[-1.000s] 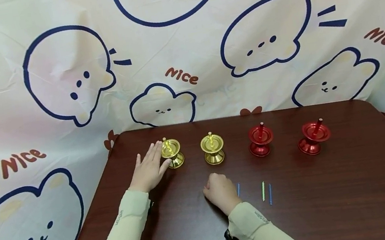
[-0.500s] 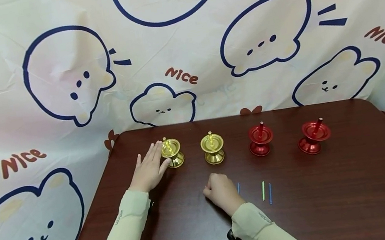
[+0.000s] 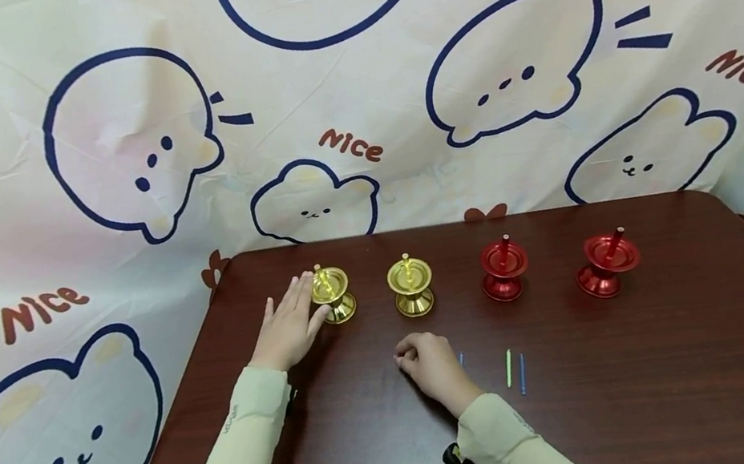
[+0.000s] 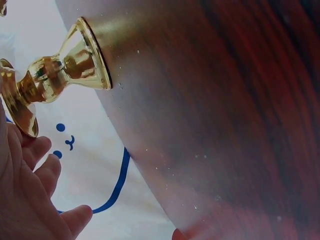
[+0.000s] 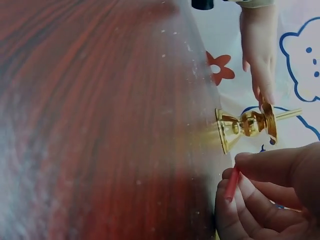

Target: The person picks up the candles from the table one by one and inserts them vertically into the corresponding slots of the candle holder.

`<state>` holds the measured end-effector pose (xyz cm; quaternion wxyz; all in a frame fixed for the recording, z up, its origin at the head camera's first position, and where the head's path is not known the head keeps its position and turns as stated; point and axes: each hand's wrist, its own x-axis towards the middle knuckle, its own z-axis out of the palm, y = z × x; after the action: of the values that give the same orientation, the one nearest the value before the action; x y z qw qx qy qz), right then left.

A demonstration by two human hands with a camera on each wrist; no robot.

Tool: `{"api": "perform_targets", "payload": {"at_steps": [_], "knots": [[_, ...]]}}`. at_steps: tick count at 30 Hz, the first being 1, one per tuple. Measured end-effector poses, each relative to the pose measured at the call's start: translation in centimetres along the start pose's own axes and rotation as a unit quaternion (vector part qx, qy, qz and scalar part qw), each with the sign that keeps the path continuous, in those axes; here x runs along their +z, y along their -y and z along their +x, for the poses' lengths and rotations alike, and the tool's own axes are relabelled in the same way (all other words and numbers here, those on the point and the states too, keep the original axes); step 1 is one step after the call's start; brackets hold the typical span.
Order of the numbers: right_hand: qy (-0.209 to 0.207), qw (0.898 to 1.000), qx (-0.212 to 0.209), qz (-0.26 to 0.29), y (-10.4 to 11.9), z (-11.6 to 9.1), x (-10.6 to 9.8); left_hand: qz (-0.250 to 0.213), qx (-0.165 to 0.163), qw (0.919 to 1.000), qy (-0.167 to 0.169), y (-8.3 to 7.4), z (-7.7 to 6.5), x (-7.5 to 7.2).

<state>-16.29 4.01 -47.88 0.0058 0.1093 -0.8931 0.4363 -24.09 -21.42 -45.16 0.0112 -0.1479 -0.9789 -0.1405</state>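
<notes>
My left hand (image 3: 287,328) lies with straight fingers against the left side of a gold candle holder (image 3: 340,316). In the left wrist view its fingers reach the dish rim of that candle holder (image 4: 47,75). Between thumb and fingers my right hand (image 3: 433,368) pinches a short, thin red candle (image 5: 233,185), seen plainly only in the right wrist view. This hand is over the table in front of a second gold candle holder (image 3: 415,305). Part of a blue candle (image 3: 461,359) shows beside the right hand, the rest hidden behind it.
Two red candle holders, one centre right (image 3: 502,288) and one farther right (image 3: 597,282), continue the row along the back. A green candle (image 3: 508,369) and another blue candle (image 3: 522,374) lie on the brown table (image 3: 661,397). A printed cloth (image 3: 392,83) hangs behind.
My right hand has turned slightly and its thumb and fingertips show more on the left. My left hand and the candle holders stay where they were.
</notes>
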Motion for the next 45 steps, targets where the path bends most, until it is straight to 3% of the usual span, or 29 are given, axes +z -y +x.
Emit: {"api": "perform_targets", "payload": {"at_steps": [8, 16, 21, 26, 45], "knots": [[0.005, 0.996, 0.021, 0.091, -0.2, 0.1, -0.6, 0.006, 0.003, 1.0, -0.007, 0.0, 0.0, -0.1], [0.007, 0.974, 0.036, 0.224, -0.2, 0.6, -0.9, 0.014, 0.006, 0.9998, -0.011, 0.0, 0.0, -0.1], [0.011, 0.958, 0.063, 0.278, 0.3, 0.8, -1.1, 0.012, 0.004, 0.9999, -0.007, 0.0, 0.0, -0.1], [0.004, 0.949, 0.062, 0.31, 0.7, 1.0, -1.1, 0.012, 0.007, 0.9998, -0.013, 0.0, -0.1, -0.1], [-0.029, 0.965, 0.006, 0.261, 1.8, 2.2, -1.7, 0.014, 0.012, 0.9997, -0.013, -0.1, 0.0, -0.2]]}}
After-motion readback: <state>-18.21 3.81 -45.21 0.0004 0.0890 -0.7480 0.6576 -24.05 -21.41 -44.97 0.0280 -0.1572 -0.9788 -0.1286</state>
